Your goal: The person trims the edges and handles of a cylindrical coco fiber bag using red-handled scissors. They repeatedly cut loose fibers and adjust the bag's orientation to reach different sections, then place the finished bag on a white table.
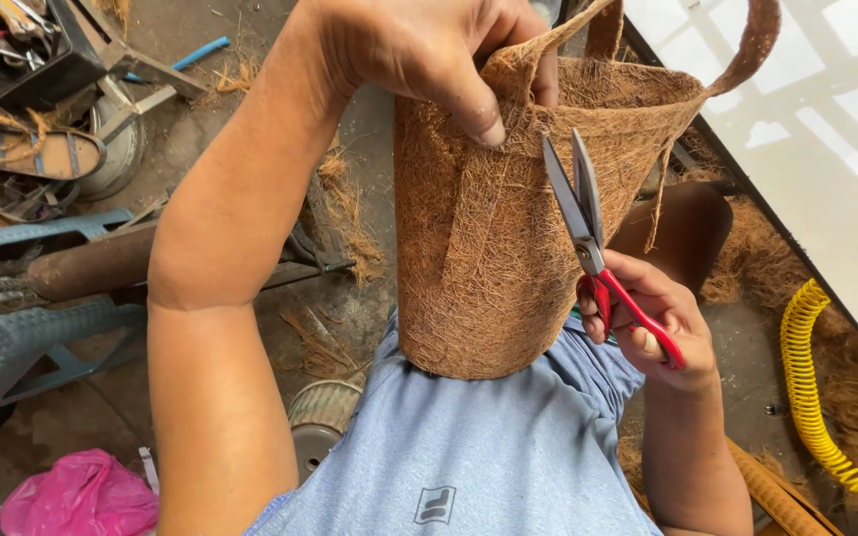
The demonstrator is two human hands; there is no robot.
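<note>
The coir pot [489, 248] stands upright against the person's chest, its base resting on the blue shirt [469, 447] and its open rim tipped away toward the top of the view, so its long axis runs from chest to rim; the left hand [429, 50] pinches the rim, thumb outside and fingers [545, 84] tucked inside the wall; the right hand [647, 323] is clenched through the red handles of the scissors [588, 233], whose grey blades stand slightly parted and point up along the pot's side, tips just below the rim near the left thumb; the pot is coarse, matted brown fibre, roughly cylindrical, with a vertical seam down its wall and a fibre strap handle [757, 40] arching over the rim; to the right there is little room, with a pale wall [826, 149] close by and a coiled yellow hose [811, 397] on the floor; to the left lie a blue metal frame [12, 337], a rusty tube [91, 263], scrap tools and a pink bag [76, 496], with loose fibre tufts scattered on the concrete floor [340, 308]
</note>
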